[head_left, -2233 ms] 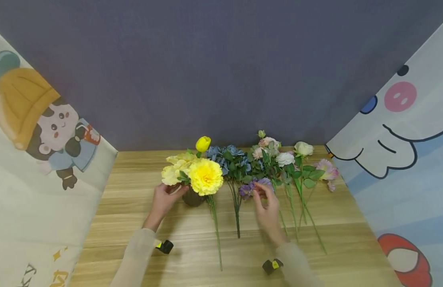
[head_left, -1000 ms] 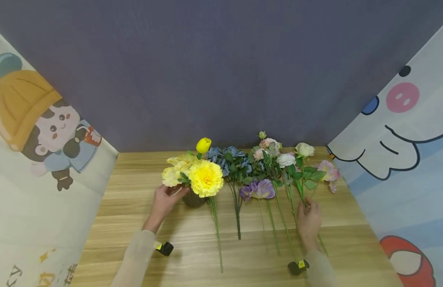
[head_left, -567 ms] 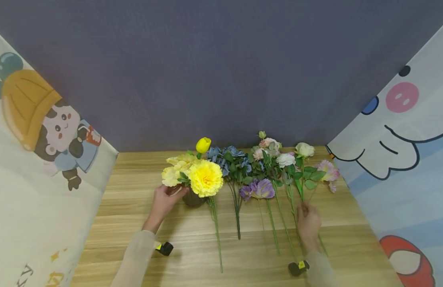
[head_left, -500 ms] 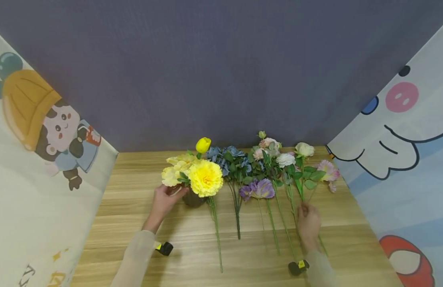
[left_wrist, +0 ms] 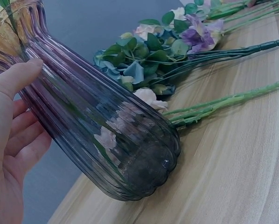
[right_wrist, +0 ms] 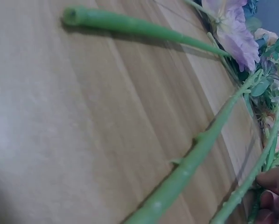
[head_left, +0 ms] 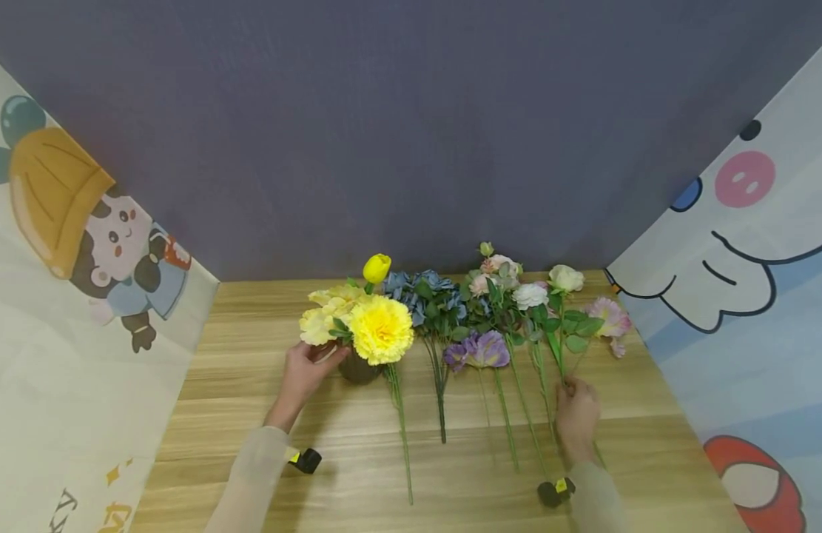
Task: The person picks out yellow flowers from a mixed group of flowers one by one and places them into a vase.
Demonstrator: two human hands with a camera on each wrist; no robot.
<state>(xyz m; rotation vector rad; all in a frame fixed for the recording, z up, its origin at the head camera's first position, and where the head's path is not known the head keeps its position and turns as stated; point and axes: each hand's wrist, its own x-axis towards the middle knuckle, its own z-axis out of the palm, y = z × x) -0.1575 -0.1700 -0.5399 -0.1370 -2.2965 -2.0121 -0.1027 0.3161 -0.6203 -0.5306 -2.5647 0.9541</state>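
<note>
My left hand [head_left: 302, 377] holds the neck of a ribbed, tinted glass vase [left_wrist: 102, 121], thumb on the near side and fingers behind it. In the head view, yellow flowers [head_left: 382, 331] and a yellow tulip [head_left: 377, 269] hide most of the vase. At the right, my right hand [head_left: 577, 414] pinches the green stem of a white rose [head_left: 566, 277]. The rose's head lies at the back of the table, beside a pink flower [head_left: 608, 317]. In the right wrist view, only the fingertips [right_wrist: 275, 179] at the stem show.
Blue flowers [head_left: 433, 285], pale pink roses [head_left: 500, 268], a white flower [head_left: 530, 296] and a purple flower [head_left: 487, 349] lie between the hands on the wooden table [head_left: 464, 481]. Their stems point toward me. A dark wall [head_left: 411, 148] stands behind, with printed panels at both sides.
My right hand has moved from above the purple flower rightward to the white rose's stem and taken hold of it. Just now it has shifted slightly right. The left hand stays at the vase.
</note>
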